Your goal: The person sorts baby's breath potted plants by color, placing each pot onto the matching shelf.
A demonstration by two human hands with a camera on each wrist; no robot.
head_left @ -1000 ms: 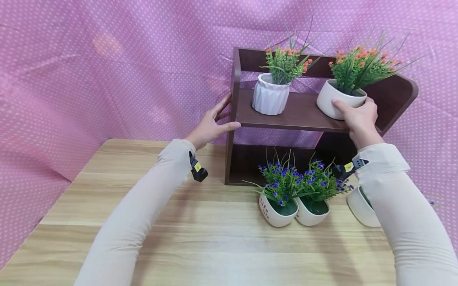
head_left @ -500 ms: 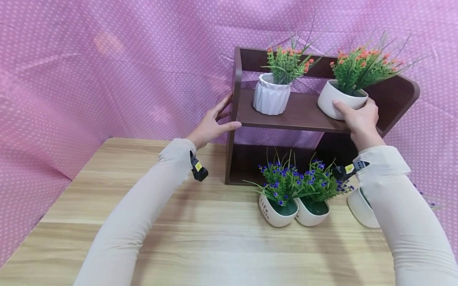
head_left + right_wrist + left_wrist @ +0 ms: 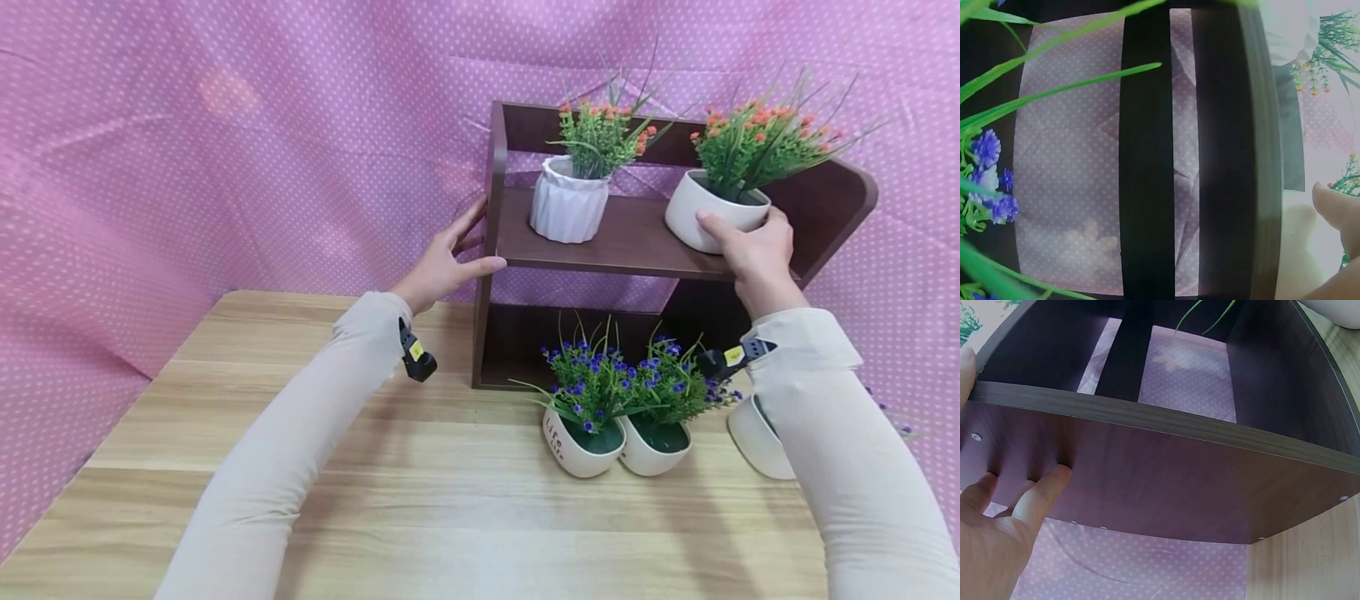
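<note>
1. Gripping the smooth white pot (image 3: 705,218) of orange flowers, the right hand (image 3: 757,246) has its thumb on the near wall and its fingers curled round the right side; the pot stands at the right end of the upper board of the dark wooden shelf (image 3: 622,242).
2. The left hand (image 3: 442,262) steadies that shelf: fingers lie straight and flat on the outer left side panel (image 3: 1147,481), thumb on the board's front edge.
3. A ribbed white pot (image 3: 567,207) of orange flowers stands on the same board, well apart from the held pot.
4. Below, on the wooden table (image 3: 420,500), two pots of purple flowers (image 3: 581,446) (image 3: 658,442) touch each other; a third white pot (image 3: 757,437) sits behind the right sleeve.
5. Risk: the held pot sits near the board's front edge; a careless pull could tip it onto the plants below.
6. Risk: the right forearm hangs close above the purple flowers and could snag their stems.
</note>
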